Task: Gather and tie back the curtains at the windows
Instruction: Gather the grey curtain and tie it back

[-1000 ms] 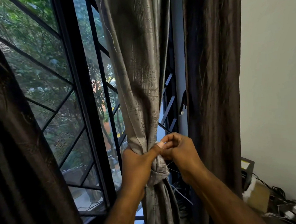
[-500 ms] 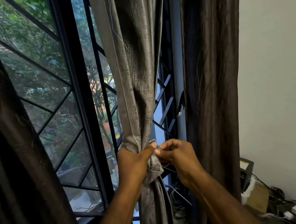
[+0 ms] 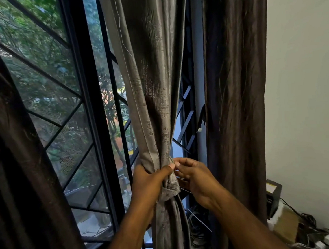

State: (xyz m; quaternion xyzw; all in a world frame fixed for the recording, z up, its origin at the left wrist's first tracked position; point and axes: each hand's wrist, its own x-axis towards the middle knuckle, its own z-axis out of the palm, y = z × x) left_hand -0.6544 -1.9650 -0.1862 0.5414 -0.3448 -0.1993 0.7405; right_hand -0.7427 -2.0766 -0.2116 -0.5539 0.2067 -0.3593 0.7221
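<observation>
A grey-beige curtain [image 3: 154,86] hangs in front of the barred window [image 3: 83,109], gathered into a narrow bunch at waist height. My left hand [image 3: 147,182] wraps around that bunch from the left, thumb pressed across its front. A knot-like fold of curtain cloth [image 3: 170,189] bulges just below my thumb. My right hand [image 3: 197,178] sits right of the bunch, fingertips pinched at the fabric's edge beside my left thumb, with a thin pale thread running from it. What the fingertips pinch is too small to tell.
A dark brown curtain [image 3: 235,101] hangs at the right against the white wall [image 3: 300,79]. Another dark curtain [image 3: 19,170] fills the left edge. Cables [image 3: 195,223] lie below the window. A black box [image 3: 274,196] and power strips [image 3: 322,239] sit on the floor at right.
Both hands have slid a little lower and left on the bunch. My left thumb now presses across the front, and the small pale piece seen between my fingertips earlier is hidden.
</observation>
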